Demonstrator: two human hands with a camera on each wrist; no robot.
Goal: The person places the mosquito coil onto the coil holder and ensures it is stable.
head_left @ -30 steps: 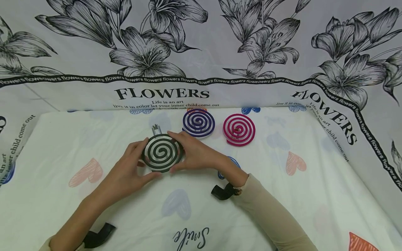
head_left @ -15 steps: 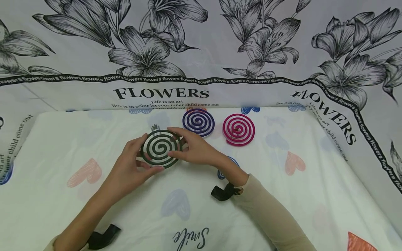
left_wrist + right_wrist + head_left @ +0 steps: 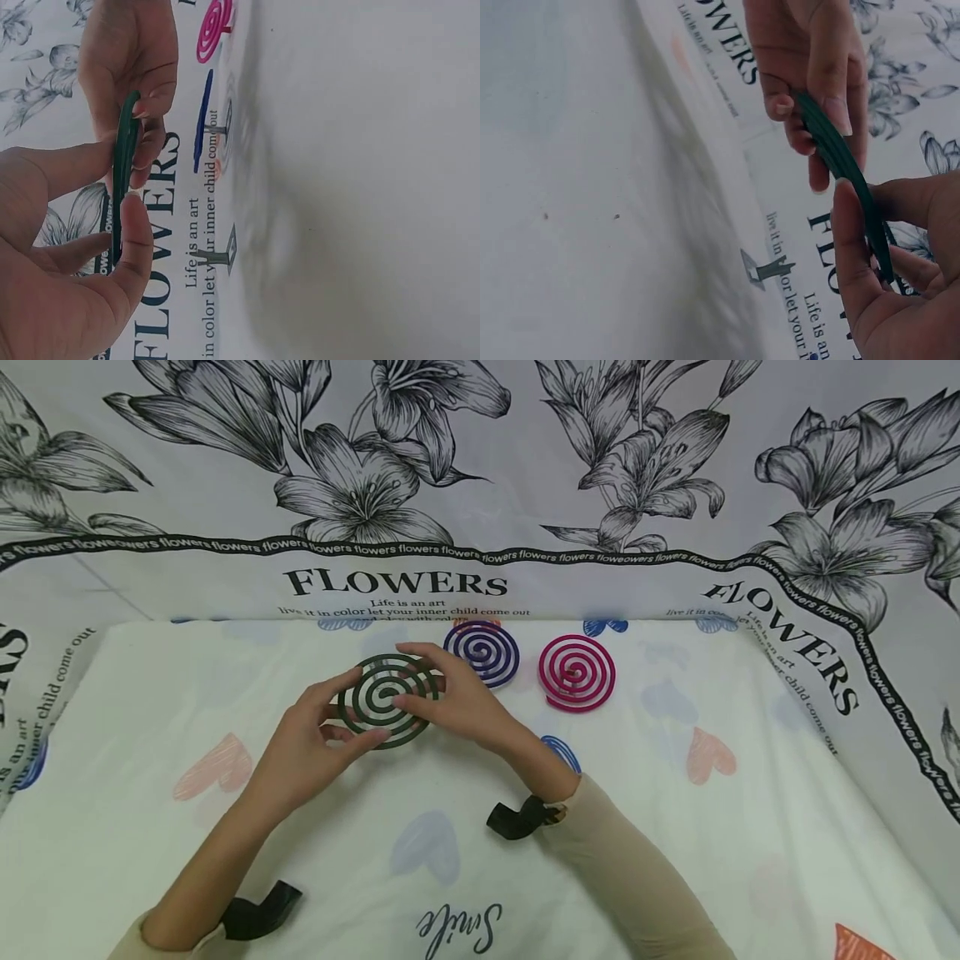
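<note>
A dark green mosquito coil (image 3: pixel 387 692) is held up off the cloth by both hands. My left hand (image 3: pixel 303 747) pinches its left and lower edge between thumb and fingers. With thumb on top and fingers beneath, my right hand (image 3: pixel 467 703) grips its right side. In the left wrist view the green coil (image 3: pixel 124 161) appears edge-on and slightly tilted. A small metal coil stand (image 3: pixel 215 257) stands upright on the cloth, apart from the coil; the right wrist view shows this stand (image 3: pixel 767 270) too.
A purple-blue coil (image 3: pixel 481 652) and a pink coil (image 3: pixel 576 673) rest on stands to the right, the purple-blue one close behind my right hand. White cloth with printed hearts (image 3: pixel 711 755) covers the table. A flower-printed sheet (image 3: pixel 600 585) hangs behind.
Both hands have raised the green coil and moved it away from me, toward the back. My right thumb has slid from the coil's lower edge onto its top face.
</note>
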